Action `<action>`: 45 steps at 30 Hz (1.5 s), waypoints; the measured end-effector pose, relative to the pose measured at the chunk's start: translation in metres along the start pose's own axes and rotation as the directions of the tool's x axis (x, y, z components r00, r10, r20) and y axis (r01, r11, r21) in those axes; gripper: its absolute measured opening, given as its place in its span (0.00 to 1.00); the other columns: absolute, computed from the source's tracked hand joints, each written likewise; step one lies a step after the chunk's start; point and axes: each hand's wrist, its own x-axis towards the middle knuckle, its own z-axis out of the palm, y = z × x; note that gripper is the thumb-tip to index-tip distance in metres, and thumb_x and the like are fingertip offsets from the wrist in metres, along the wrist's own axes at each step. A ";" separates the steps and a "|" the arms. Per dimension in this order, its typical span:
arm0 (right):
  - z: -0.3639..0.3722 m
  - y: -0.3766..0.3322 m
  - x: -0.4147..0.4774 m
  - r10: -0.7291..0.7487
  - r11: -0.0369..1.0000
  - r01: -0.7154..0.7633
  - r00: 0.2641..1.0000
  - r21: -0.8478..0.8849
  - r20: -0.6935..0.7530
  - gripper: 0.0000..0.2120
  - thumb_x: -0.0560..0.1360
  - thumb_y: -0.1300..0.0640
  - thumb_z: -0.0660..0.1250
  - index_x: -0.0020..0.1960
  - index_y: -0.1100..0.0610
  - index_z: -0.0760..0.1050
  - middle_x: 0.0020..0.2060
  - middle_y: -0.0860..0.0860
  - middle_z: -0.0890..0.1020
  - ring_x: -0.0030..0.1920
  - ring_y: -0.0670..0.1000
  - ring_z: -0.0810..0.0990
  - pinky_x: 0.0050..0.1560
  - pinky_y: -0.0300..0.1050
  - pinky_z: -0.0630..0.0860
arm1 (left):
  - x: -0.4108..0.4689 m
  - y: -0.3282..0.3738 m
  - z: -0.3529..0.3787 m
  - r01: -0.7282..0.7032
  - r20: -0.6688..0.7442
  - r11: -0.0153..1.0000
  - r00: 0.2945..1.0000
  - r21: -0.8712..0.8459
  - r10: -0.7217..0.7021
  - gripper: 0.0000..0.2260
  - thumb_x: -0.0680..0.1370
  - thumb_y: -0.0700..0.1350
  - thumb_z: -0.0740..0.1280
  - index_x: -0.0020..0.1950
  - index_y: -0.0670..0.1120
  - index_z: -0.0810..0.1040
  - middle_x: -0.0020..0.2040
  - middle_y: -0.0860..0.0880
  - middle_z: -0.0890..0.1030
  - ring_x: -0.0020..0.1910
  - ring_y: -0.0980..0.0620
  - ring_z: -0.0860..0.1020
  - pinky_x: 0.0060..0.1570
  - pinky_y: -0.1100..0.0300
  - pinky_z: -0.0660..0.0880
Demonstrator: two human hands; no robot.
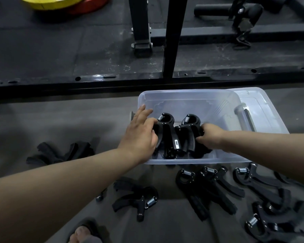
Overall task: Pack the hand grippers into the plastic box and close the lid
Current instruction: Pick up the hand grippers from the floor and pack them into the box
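Observation:
A clear plastic box (184, 98) sits on the grey floor mat, and its lid (263, 109) lies under its right side. Two black hand grippers stand side by side inside the box. My left hand (140, 134) holds the left hand gripper (165, 130) by its outer handle. On the right hand gripper (188, 130), my right hand (211, 135) is closed around the right handle. Several more black hand grippers (207, 188) lie loose on the mat in front of the box. Others are dimly visible at the box's bottom.
A black rack base bar (95, 79) with two uprights (172, 35) runs just behind the box. Yellow and red weight plates (60, 2) lie at the far left. Dark straps (60, 153) lie left of the box. A sandalled foot (84, 232) shows at the bottom edge.

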 end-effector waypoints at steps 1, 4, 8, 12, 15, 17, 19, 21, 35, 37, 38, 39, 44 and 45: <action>0.000 0.000 0.000 0.002 1.000 -0.002 1.000 0.007 -0.022 0.07 0.74 0.65 0.64 0.38 0.58 0.72 0.35 0.57 0.79 0.34 0.56 0.79 0.34 0.46 0.78 | 0.000 0.000 0.000 0.001 0.003 1.000 1.000 -0.004 -0.001 0.14 0.79 0.43 0.58 0.65 0.49 0.71 0.78 0.51 0.56 0.78 0.57 0.42 0.75 0.58 0.47; 0.001 0.002 0.004 0.020 0.996 -0.014 0.998 0.088 -0.062 0.06 0.73 0.64 0.63 0.38 0.59 0.74 0.33 0.58 0.79 0.32 0.57 0.79 0.34 0.49 0.78 | 0.000 -0.001 0.000 0.001 0.002 1.000 1.000 -0.014 -0.001 0.14 0.79 0.42 0.58 0.64 0.48 0.72 0.77 0.51 0.57 0.78 0.56 0.43 0.76 0.56 0.49; 0.003 0.005 0.006 0.033 0.991 -0.022 0.996 0.130 -0.079 0.06 0.73 0.64 0.64 0.38 0.61 0.76 0.32 0.59 0.79 0.30 0.57 0.78 0.34 0.49 0.78 | 0.000 -0.001 0.000 0.000 0.004 1.000 1.000 -0.014 0.000 0.14 0.79 0.42 0.58 0.64 0.48 0.72 0.77 0.51 0.58 0.78 0.55 0.44 0.76 0.54 0.51; 0.005 0.007 0.004 0.011 0.992 0.009 0.988 0.128 -0.155 0.05 0.72 0.60 0.67 0.45 0.62 0.79 0.38 0.61 0.83 0.38 0.59 0.83 0.44 0.56 0.82 | 0.001 -0.001 0.000 0.000 0.011 1.000 1.000 -0.013 0.000 0.14 0.79 0.42 0.59 0.64 0.48 0.72 0.77 0.51 0.58 0.78 0.56 0.43 0.76 0.54 0.52; 0.007 0.008 0.004 -0.009 0.999 0.017 0.983 0.043 -0.181 0.11 0.74 0.56 0.67 0.54 0.59 0.77 0.46 0.58 0.83 0.46 0.59 0.83 0.51 0.52 0.80 | 0.000 -0.001 0.000 0.002 0.010 1.000 1.000 -0.015 -0.002 0.15 0.78 0.42 0.59 0.64 0.48 0.72 0.77 0.51 0.58 0.78 0.56 0.43 0.76 0.53 0.52; 0.006 0.006 0.005 -0.028 1.000 0.028 0.987 -0.006 -0.160 0.14 0.76 0.54 0.67 0.58 0.59 0.76 0.51 0.58 0.83 0.51 0.59 0.82 0.53 0.50 0.78 | 0.000 0.000 0.000 0.001 0.009 1.000 1.000 -0.016 -0.001 0.15 0.78 0.42 0.59 0.64 0.48 0.72 0.77 0.50 0.58 0.78 0.55 0.44 0.76 0.54 0.52; 0.004 0.002 0.003 -0.043 0.997 0.035 0.990 -0.066 -0.136 0.15 0.77 0.53 0.65 0.61 0.59 0.75 0.54 0.58 0.81 0.54 0.59 0.80 0.51 0.45 0.75 | 0.000 0.000 -0.001 0.001 0.008 1.000 1.000 -0.014 -0.001 0.15 0.78 0.42 0.59 0.64 0.48 0.72 0.76 0.50 0.58 0.78 0.55 0.44 0.76 0.54 0.52; 0.002 0.001 0.000 -0.053 0.994 0.040 0.990 -0.102 -0.133 0.15 0.77 0.53 0.64 0.62 0.59 0.75 0.54 0.59 0.81 0.55 0.59 0.80 0.46 0.43 0.71 | 0.000 -0.001 -0.001 -0.002 0.008 1.000 1.000 -0.010 0.002 0.15 0.78 0.42 0.59 0.64 0.48 0.72 0.77 0.51 0.58 0.78 0.55 0.44 0.76 0.56 0.51; 0.006 -0.002 -0.007 -0.113 0.975 0.088 0.986 -0.202 -0.119 0.12 0.76 0.57 0.63 0.56 0.63 0.73 0.55 0.63 0.79 0.53 0.61 0.80 0.44 0.42 0.68 | 0.000 -0.002 0.001 0.003 0.001 1.000 1.000 -0.016 -0.003 0.14 0.78 0.42 0.59 0.63 0.48 0.73 0.76 0.52 0.58 0.78 0.56 0.43 0.75 0.56 0.51; 0.006 -0.004 -0.008 -0.117 0.973 0.090 0.986 -0.213 -0.118 0.11 0.76 0.58 0.63 0.55 0.63 0.72 0.56 0.63 0.78 0.53 0.61 0.79 0.44 0.42 0.68 | 0.000 -0.002 0.001 0.003 0.006 1.000 1.000 -0.012 -0.003 0.13 0.78 0.42 0.59 0.63 0.48 0.72 0.76 0.52 0.58 0.78 0.56 0.43 0.76 0.55 0.51; 0.006 -0.004 -0.008 -0.116 0.973 0.089 0.987 -0.214 -0.115 0.10 0.76 0.58 0.63 0.55 0.62 0.72 0.56 0.63 0.78 0.51 0.61 0.79 0.43 0.42 0.67 | 0.000 -0.002 0.001 0.005 0.008 1.000 1.000 -0.012 -0.005 0.13 0.79 0.42 0.59 0.63 0.48 0.72 0.76 0.52 0.58 0.78 0.56 0.43 0.76 0.54 0.52; 0.007 -0.004 -0.008 -0.114 0.973 0.088 0.987 -0.213 -0.112 0.09 0.76 0.58 0.63 0.54 0.62 0.71 0.55 0.63 0.78 0.49 0.60 0.78 0.43 0.42 0.67 | 0.000 -0.002 0.001 0.006 0.007 1.000 1.000 -0.013 -0.006 0.13 0.79 0.42 0.59 0.63 0.48 0.72 0.76 0.52 0.58 0.78 0.57 0.43 0.76 0.54 0.52; 0.011 -0.002 -0.001 -0.058 0.977 0.041 0.995 -0.211 -0.076 0.16 0.76 0.56 0.61 0.61 0.63 0.67 0.62 0.65 0.72 0.55 0.63 0.78 0.48 0.44 0.70 | 0.000 -0.004 0.003 0.003 0.010 1.000 1.000 -0.016 -0.002 0.14 0.78 0.42 0.58 0.63 0.48 0.73 0.76 0.52 0.58 0.78 0.56 0.44 0.75 0.52 0.54; 0.011 -0.002 -0.002 -0.048 0.977 0.033 0.997 -0.212 -0.067 0.17 0.77 0.56 0.61 0.62 0.63 0.67 0.63 0.65 0.70 0.56 0.63 0.77 0.50 0.45 0.71 | 0.000 -0.005 0.003 -0.004 0.011 1.000 1.000 -0.020 0.004 0.14 0.78 0.43 0.58 0.63 0.48 0.73 0.76 0.52 0.59 0.78 0.56 0.44 0.76 0.52 0.53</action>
